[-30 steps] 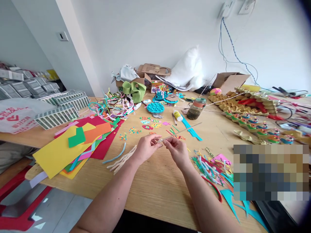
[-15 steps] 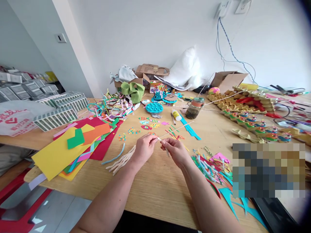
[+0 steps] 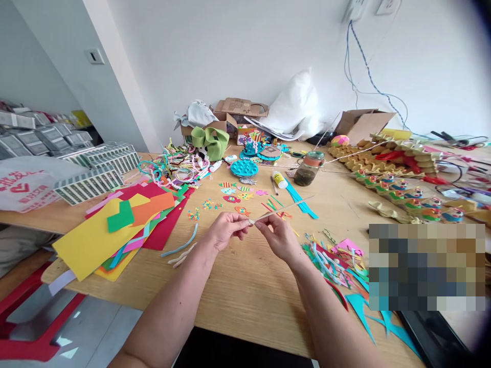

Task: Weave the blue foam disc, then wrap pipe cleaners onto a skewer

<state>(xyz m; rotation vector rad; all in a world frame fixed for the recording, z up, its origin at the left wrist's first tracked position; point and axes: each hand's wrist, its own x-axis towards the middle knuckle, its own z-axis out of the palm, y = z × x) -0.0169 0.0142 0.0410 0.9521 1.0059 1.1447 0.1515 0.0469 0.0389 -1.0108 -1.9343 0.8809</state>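
Observation:
Over the middle of the table, my left hand (image 3: 229, 231) and my right hand (image 3: 276, 236) meet fingertip to fingertip. Both pinch a thin pale stick (image 3: 293, 204), which slants up to the right past the right hand. A small white fuzzy end, like pipe cleaner, shows at the left fingertips; the fingers hide how it sits on the stick. Beside my left forearm lie a light blue pipe cleaner (image 3: 183, 242) and several white pipe cleaners (image 3: 182, 256), partly covered by the arm. Colourful paper fish (image 3: 244, 196) lie just beyond my hands.
Coloured paper sheets (image 3: 86, 240) are stacked at left. A glue bottle (image 3: 280, 180), a glass jar (image 3: 308, 168) and blue paper strips (image 3: 301, 200) lie beyond my right hand. Paper scraps (image 3: 337, 260) spread at right, near egg cartons (image 3: 399, 191). A blue dish (image 3: 244, 168) stands farther back.
The stick has tilted slightly flatter and its tip sits farther right. My right fingers have closed in nearer the left ones. The white tail below my right hand no longer shows.

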